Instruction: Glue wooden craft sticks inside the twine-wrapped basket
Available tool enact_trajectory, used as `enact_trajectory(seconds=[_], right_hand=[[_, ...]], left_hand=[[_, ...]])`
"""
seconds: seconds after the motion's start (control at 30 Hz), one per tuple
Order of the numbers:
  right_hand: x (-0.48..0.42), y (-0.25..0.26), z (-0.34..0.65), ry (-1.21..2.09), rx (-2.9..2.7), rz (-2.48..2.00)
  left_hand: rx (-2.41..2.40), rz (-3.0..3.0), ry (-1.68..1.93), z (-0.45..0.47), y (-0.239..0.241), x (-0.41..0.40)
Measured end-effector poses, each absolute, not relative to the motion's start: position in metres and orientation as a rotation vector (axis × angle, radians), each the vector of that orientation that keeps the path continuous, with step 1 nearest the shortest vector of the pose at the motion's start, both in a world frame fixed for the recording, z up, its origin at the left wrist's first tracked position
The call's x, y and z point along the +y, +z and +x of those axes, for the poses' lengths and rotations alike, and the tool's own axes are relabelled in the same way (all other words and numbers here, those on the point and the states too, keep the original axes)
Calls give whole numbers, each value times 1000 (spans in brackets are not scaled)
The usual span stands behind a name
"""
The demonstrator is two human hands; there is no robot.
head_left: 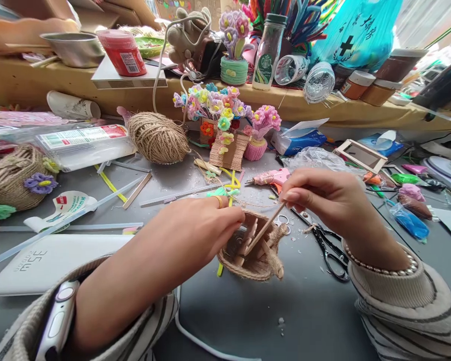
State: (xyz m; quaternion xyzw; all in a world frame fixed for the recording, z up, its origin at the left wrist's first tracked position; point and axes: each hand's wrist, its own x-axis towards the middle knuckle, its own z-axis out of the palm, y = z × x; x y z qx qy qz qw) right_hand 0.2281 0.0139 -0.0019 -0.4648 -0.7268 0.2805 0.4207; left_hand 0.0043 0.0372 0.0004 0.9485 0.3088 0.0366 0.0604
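Observation:
A small twine-wrapped basket [252, 265] sits on the grey table just in front of me, with several wooden sticks standing inside it. My left hand [199, 225], a gold ring on one finger, is closed on the basket's left rim and steadies it. My right hand [325, 198] pinches the upper end of a thin wooden stick [265, 228] that slants down into the basket. Both wrists are in striped knit sleeves; a smartwatch is on the left wrist and a bead bracelet on the right.
Black scissors [328, 250] lie right of the basket, a pink glue gun [272, 176] behind it. A ball of jute twine [158, 137], pipe-cleaner flower pots [225, 125], clear glue sticks [71, 220], a white power bank [45, 263] and another twine basket [13, 178] crowd the table.

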Motion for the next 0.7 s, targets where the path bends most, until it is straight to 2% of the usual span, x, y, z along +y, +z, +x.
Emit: enact_trajectory(seconds=[0.27, 0.5, 0.7], right_hand=[[21, -11, 229, 1056, -1580, -1170], [24, -17, 230, 1056, -1466, -1098], [23, -18, 230, 1066, -1434, -1062]], left_hand=[[916, 2949, 177, 7, 3, 39], [1021, 2930, 368, 0, 4, 35], [649, 2574, 402, -1, 9, 38]])
